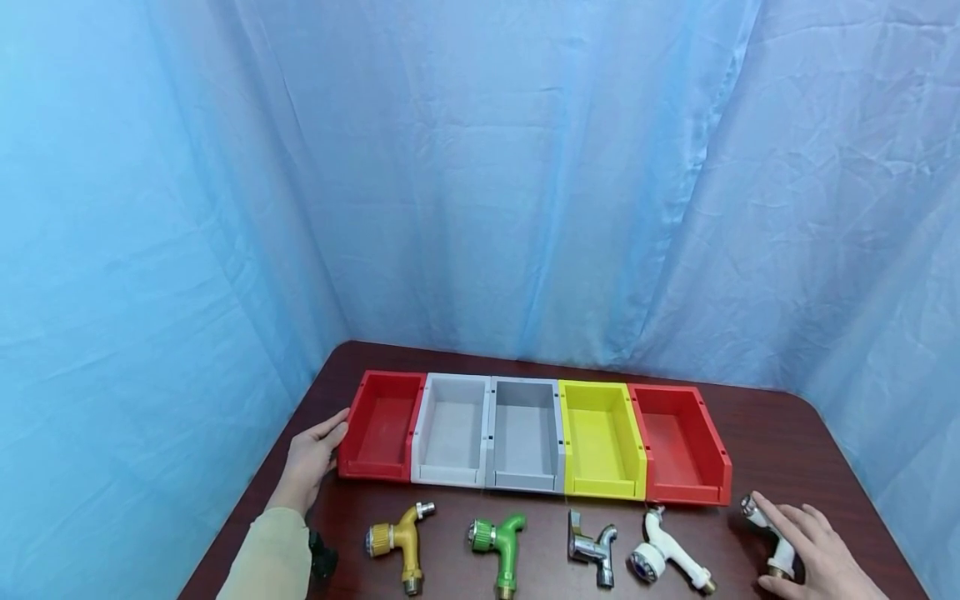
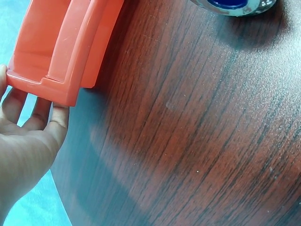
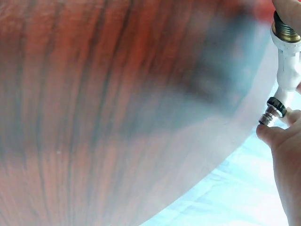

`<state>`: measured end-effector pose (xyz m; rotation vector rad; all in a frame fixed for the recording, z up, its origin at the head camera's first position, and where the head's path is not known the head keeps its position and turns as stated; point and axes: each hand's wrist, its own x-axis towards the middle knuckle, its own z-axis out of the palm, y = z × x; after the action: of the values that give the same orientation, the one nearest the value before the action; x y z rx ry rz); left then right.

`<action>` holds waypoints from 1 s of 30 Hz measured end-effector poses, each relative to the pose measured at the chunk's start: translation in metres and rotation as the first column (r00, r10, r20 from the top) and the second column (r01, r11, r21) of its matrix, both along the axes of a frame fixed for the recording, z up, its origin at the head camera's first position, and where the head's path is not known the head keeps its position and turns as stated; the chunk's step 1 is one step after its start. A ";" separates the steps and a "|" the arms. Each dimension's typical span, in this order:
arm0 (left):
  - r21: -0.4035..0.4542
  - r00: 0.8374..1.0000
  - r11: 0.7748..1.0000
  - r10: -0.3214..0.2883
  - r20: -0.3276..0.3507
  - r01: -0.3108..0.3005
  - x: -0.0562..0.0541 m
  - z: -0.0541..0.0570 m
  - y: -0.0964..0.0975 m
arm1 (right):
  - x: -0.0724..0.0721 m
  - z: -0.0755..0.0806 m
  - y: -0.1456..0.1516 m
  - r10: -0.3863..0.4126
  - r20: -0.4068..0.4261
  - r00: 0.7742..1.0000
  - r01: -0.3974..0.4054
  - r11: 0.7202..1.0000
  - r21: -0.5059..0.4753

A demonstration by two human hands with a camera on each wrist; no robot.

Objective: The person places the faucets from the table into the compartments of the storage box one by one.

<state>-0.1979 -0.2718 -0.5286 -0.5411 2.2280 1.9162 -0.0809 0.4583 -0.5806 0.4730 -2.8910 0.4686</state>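
At the left end of a row of bins, my left hand (image 1: 307,458) touches the outer wall of a red bin (image 1: 381,475). The left wrist view has its fingertips against that red bin (image 2: 56,89), several fingers along the outside. On the right, my right hand (image 1: 821,554) holds a white faucet (image 1: 782,557) between thumb and fingers. In the right wrist view one fingertip meets the nozzle of the white faucet (image 3: 288,70), and another digit lies at its brass threaded end. Whether this faucet is off the table, I cannot tell.
Along the front lie a yellow faucet (image 1: 408,546), a green faucet (image 1: 506,554), a chrome faucet (image 1: 596,548) and another white faucet (image 1: 671,550). White (image 1: 450,476), grey (image 1: 525,482), yellow (image 1: 603,488) and red (image 1: 686,495) bins continue the row. Blue curtains (image 1: 480,167) surround the dark wooden table (image 1: 757,425).
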 end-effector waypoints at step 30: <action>-0.008 1.000 1.000 0.000 0.007 0.001 -0.001 -0.001 -0.001 | -0.013 0.030 -0.016 0.024 -0.098 0.995 -0.023 1.000 0.007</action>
<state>-0.1989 -0.2727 -0.5295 -0.5475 2.2327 1.9027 -0.0936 0.4425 -0.5508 0.5169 -2.7959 0.4277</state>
